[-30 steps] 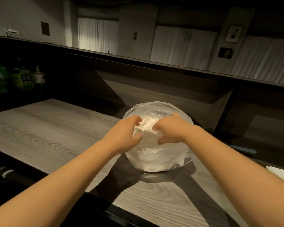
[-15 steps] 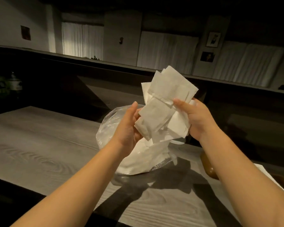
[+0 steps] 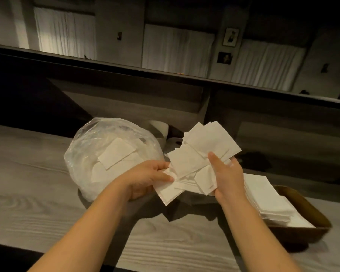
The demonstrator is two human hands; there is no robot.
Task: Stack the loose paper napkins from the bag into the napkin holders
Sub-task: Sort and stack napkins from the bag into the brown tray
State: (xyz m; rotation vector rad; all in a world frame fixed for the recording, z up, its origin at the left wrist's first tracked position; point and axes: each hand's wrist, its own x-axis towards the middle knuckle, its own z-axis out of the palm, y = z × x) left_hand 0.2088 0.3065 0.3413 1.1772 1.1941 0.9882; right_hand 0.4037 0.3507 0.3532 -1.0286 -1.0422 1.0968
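A clear plastic bag (image 3: 98, 146) with white paper napkins inside sits on the grey wood-grain counter (image 3: 27, 193). To its right I hold a loose, fanned bunch of white napkins (image 3: 202, 152) above the counter. My left hand (image 3: 145, 179) grips the bunch's lower left edge. My right hand (image 3: 224, 173) grips its right side, thumb on top. At the right a brown wooden napkin holder (image 3: 302, 203) lies on the counter with a stack of white napkins (image 3: 271, 203) in it.
Behind the bag stands a pale cylindrical object (image 3: 161, 128), partly hidden. A raised dark ledge (image 3: 165, 73) runs along the back of the counter. The counter's near edge (image 3: 67, 254) drops into darkness at the bottom left.
The napkin bunch came out of the bag and moved right and down, toward the holder. The view has swung right, bringing the holder into sight.
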